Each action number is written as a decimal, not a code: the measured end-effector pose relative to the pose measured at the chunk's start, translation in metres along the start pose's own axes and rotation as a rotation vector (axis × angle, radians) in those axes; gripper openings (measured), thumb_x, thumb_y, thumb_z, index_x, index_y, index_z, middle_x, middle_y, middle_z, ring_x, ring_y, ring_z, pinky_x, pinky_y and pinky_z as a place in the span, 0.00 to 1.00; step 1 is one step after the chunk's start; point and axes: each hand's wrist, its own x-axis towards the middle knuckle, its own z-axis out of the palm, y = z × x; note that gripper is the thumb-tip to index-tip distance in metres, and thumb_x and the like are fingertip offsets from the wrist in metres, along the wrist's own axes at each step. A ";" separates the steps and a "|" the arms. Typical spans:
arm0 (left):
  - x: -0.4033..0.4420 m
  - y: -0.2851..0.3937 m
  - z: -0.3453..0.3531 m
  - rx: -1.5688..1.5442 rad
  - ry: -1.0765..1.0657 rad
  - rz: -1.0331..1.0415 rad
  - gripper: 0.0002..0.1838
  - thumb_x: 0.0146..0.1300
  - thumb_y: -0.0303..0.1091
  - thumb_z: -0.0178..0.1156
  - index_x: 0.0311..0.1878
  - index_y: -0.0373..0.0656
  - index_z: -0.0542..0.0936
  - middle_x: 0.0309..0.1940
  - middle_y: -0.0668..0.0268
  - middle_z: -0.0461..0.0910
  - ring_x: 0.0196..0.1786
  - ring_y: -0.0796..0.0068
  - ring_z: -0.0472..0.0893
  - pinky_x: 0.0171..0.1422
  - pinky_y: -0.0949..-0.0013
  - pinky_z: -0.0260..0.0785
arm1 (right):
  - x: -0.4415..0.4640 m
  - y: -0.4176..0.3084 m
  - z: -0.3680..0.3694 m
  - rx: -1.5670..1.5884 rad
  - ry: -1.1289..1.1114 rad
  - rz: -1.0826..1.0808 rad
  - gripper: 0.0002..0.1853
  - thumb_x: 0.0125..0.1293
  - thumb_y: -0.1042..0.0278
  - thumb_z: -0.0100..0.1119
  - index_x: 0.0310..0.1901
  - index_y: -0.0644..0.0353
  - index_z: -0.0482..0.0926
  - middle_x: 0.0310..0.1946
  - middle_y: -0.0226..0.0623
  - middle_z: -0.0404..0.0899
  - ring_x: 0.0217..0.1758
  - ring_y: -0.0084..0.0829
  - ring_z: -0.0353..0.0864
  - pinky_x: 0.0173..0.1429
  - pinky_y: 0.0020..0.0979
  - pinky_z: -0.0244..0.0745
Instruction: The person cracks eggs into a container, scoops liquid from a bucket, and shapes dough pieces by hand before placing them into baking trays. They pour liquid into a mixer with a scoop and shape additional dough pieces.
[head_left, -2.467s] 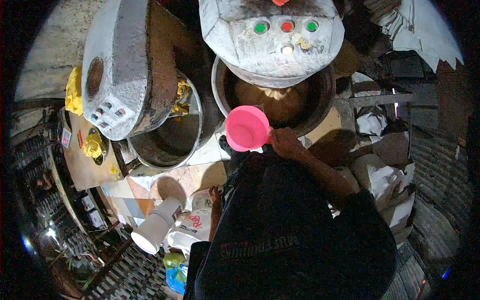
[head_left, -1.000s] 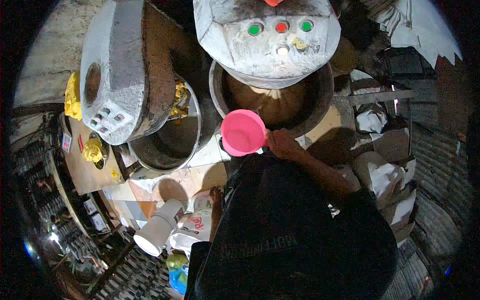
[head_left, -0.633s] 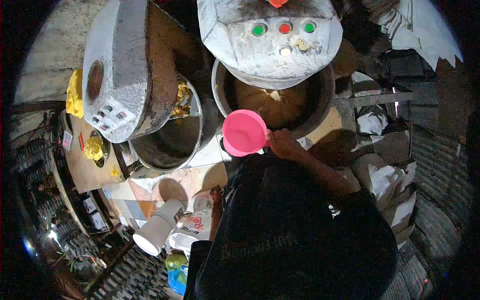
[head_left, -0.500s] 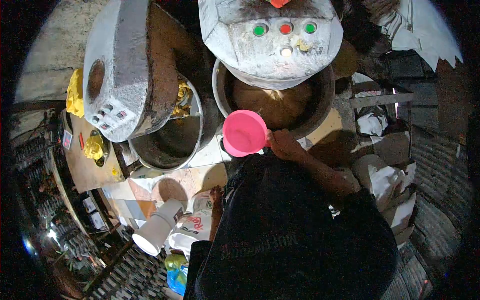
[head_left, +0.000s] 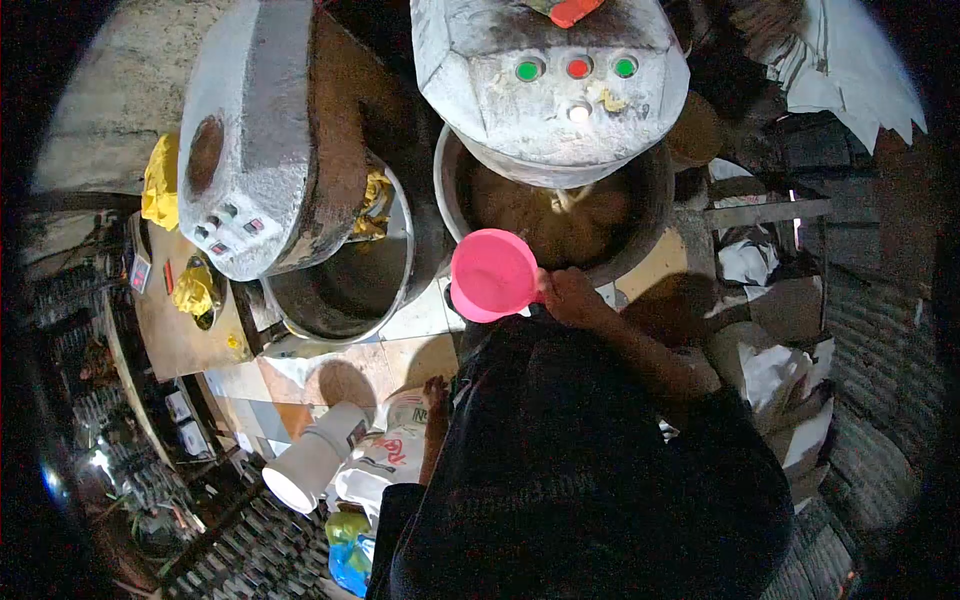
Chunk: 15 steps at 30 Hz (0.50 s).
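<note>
My right hand (head_left: 577,298) is closed around the handle of a pink plastic dipper (head_left: 493,277). The dipper is held level in front of my body, beside the near left rim of a large round mixer bowl (head_left: 447,200). Its inside looks smooth and pink; whether it holds any liquid I cannot tell. Inside the bowl is a brownish mass (head_left: 545,220), partly hidden under the white mixer head (head_left: 555,130). Low at my side, my left hand (head_left: 436,392) is near a white printed sack (head_left: 395,450); its fingers are too dark and small to make out.
To the left stands a second mixer (head_left: 250,130) over a metal bowl (head_left: 408,255). A wooden table (head_left: 190,335) carries a yellow bag (head_left: 193,292). White stacked buckets (head_left: 318,455) and a blue-green plastic bag (head_left: 348,550) stand lower left. Crumpled white sacks (head_left: 765,375) lie at the right.
The view has shifted slightly, so the mixers and bowls appear a little lower and further right. My right hand keeps its hold on the dipper, which stays beside the bowl.
</note>
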 end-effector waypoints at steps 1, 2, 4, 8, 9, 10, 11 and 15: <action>0.002 -0.002 -0.001 0.010 0.001 0.000 0.13 0.62 0.39 0.63 0.43 0.40 0.77 0.32 0.65 0.80 0.29 0.76 0.76 0.30 0.72 0.69 | 0.003 -0.003 -0.006 -0.001 0.000 -0.002 0.16 0.67 0.64 0.42 0.38 0.68 0.76 0.22 0.50 0.78 0.25 0.53 0.79 0.32 0.54 0.71; 0.002 -0.003 -0.001 0.015 -0.002 0.000 0.13 0.62 0.39 0.63 0.43 0.40 0.77 0.32 0.65 0.80 0.29 0.76 0.76 0.30 0.72 0.69 | 0.009 -0.008 -0.015 0.169 -0.104 0.159 0.15 0.67 0.65 0.42 0.36 0.68 0.76 0.21 0.52 0.77 0.25 0.54 0.79 0.33 0.55 0.71; 0.004 -0.004 -0.001 0.025 0.001 0.000 0.13 0.62 0.39 0.63 0.43 0.41 0.77 0.32 0.65 0.80 0.29 0.77 0.76 0.30 0.72 0.69 | 0.013 -0.010 -0.019 0.336 -0.206 0.314 0.15 0.67 0.65 0.42 0.34 0.68 0.76 0.20 0.54 0.77 0.25 0.55 0.79 0.34 0.56 0.72; 0.006 -0.002 -0.001 0.049 0.010 0.011 0.14 0.62 0.39 0.63 0.44 0.41 0.77 0.32 0.66 0.80 0.29 0.77 0.76 0.30 0.72 0.69 | 0.010 -0.001 -0.009 0.221 -0.239 0.281 0.15 0.67 0.64 0.43 0.37 0.67 0.77 0.20 0.54 0.77 0.26 0.54 0.80 0.33 0.55 0.72; 0.006 -0.002 0.000 0.058 0.013 0.014 0.14 0.62 0.39 0.63 0.44 0.41 0.77 0.32 0.66 0.80 0.29 0.77 0.76 0.30 0.72 0.69 | 0.010 0.002 -0.006 0.151 -0.293 0.280 0.16 0.69 0.63 0.42 0.37 0.66 0.77 0.21 0.55 0.77 0.27 0.54 0.80 0.34 0.55 0.72; 0.006 0.000 0.000 0.071 0.014 0.020 0.14 0.62 0.39 0.63 0.44 0.41 0.77 0.32 0.66 0.80 0.29 0.77 0.76 0.30 0.72 0.69 | 0.008 0.004 -0.003 0.149 -0.293 0.276 0.16 0.69 0.63 0.42 0.37 0.66 0.77 0.21 0.55 0.77 0.27 0.54 0.80 0.34 0.55 0.72; 0.007 0.001 0.001 0.086 0.019 0.026 0.14 0.62 0.39 0.63 0.44 0.41 0.77 0.32 0.66 0.80 0.29 0.77 0.76 0.30 0.72 0.69 | 0.007 0.004 0.000 0.091 -0.197 0.179 0.18 0.70 0.61 0.41 0.37 0.67 0.77 0.22 0.56 0.77 0.28 0.54 0.79 0.34 0.54 0.72; 0.011 -0.004 0.007 0.157 0.046 0.038 0.14 0.62 0.40 0.63 0.45 0.41 0.77 0.32 0.66 0.80 0.29 0.77 0.76 0.30 0.72 0.69 | 0.001 -0.008 -0.001 -0.040 0.038 0.063 0.18 0.72 0.60 0.42 0.39 0.67 0.76 0.23 0.57 0.75 0.27 0.52 0.77 0.32 0.51 0.69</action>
